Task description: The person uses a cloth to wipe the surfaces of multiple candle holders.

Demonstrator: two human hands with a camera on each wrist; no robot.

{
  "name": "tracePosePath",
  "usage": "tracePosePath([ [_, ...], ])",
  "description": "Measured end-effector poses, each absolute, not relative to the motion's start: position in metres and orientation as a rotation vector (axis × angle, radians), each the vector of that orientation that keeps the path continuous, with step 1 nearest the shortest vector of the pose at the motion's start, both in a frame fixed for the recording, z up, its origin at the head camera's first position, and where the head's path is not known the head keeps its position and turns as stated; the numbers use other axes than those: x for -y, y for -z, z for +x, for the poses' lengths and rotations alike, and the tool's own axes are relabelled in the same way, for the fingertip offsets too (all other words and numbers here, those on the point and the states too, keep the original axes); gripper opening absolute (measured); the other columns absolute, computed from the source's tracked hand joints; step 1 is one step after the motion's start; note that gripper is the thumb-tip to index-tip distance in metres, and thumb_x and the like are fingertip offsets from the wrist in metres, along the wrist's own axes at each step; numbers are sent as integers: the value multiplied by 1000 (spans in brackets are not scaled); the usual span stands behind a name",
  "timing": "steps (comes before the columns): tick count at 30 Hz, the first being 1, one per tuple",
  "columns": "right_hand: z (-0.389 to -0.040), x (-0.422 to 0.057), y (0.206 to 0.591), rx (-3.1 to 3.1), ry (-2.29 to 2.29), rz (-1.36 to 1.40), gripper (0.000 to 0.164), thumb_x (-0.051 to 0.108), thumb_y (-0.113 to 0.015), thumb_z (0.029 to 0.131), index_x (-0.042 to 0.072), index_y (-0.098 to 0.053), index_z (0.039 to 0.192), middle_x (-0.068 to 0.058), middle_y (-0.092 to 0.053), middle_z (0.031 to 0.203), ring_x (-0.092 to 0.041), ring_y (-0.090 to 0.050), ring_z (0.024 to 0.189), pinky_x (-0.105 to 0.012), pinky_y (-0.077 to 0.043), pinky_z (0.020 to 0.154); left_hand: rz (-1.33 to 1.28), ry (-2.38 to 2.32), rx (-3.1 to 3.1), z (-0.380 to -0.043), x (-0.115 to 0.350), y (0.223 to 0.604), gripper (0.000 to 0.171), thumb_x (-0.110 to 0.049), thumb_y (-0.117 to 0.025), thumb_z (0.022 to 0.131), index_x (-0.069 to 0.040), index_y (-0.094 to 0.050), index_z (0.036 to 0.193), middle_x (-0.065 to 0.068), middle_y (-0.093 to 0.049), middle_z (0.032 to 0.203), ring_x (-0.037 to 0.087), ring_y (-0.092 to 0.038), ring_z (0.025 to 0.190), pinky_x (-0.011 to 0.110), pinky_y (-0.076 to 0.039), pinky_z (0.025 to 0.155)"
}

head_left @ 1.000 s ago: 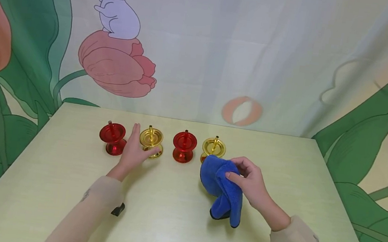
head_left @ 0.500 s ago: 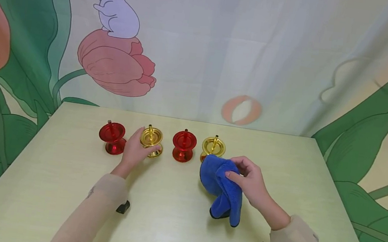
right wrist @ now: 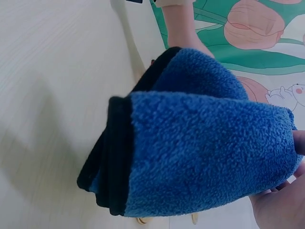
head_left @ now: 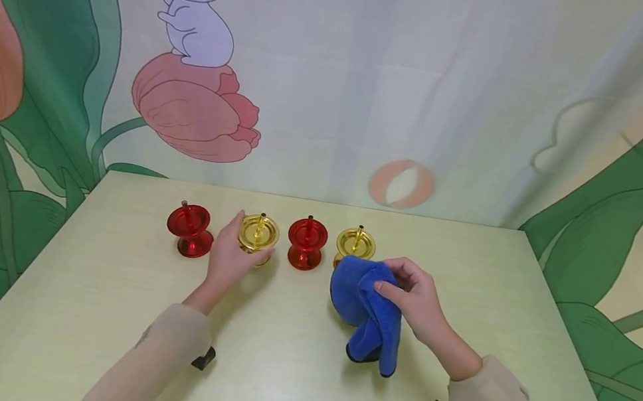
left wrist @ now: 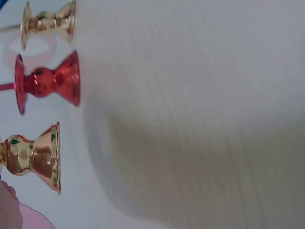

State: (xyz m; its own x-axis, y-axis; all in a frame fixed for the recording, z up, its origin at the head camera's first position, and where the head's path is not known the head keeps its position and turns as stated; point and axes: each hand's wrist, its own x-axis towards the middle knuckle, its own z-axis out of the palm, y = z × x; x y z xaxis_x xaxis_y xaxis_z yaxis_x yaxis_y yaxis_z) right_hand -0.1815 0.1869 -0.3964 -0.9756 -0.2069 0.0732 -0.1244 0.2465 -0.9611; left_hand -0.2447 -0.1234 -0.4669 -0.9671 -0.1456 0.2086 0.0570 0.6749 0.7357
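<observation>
My left hand (head_left: 228,255) grips a gold candle holder (head_left: 259,230), thumb on its right side and fingers on its left. In the left wrist view, the flared base of this gold holder (left wrist: 45,158) shows bare, apart from the table surface. My right hand (head_left: 414,299) pinches a folded blue cloth (head_left: 365,306) with a dark edging, thumb on top; its plush folds hang down. Just behind the cloth stands a second gold candle holder (head_left: 356,241), its base partly hidden. A red candle holder (head_left: 307,242) stands between the two gold ones.
Another red candle holder (head_left: 190,228) stands at the left, close beside my left hand. All are near the back of the pale table (head_left: 277,369). Behind the table hangs a printed curtain (head_left: 322,93).
My left hand has closed in on the gold candle holder and gripped it. The holder has shifted slightly to the right and come up. The right hand and the cloth are nearly unmoved.
</observation>
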Motion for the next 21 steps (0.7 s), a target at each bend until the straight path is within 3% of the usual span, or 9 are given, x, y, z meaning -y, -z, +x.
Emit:
tracePosePath([
  [9, -183, -184, 393, -2414, 1907, -337, 31, 10, -60, 83, -3, -53, 110, 6, -58, 95, -10, -56, 84, -20, -49, 73, -326, 914, 2516, -212, 103, 449, 84, -31, -78, 63, 2, -38, 130, 17, -47, 128, 32, -43, 118, 45, -39, 96],
  [21, -185, -167, 384, -2331, 2027, -428, 32, 5, -59, 82, -8, -52, 110, 13, -60, 91, -6, -57, 82, -18, -49, 71, -511, 676, 2441, -184, 75, 438, 83, -28, -80, 59, 3, -42, 126, 17, -53, 119, 29, -48, 112, 39, -45, 91],
])
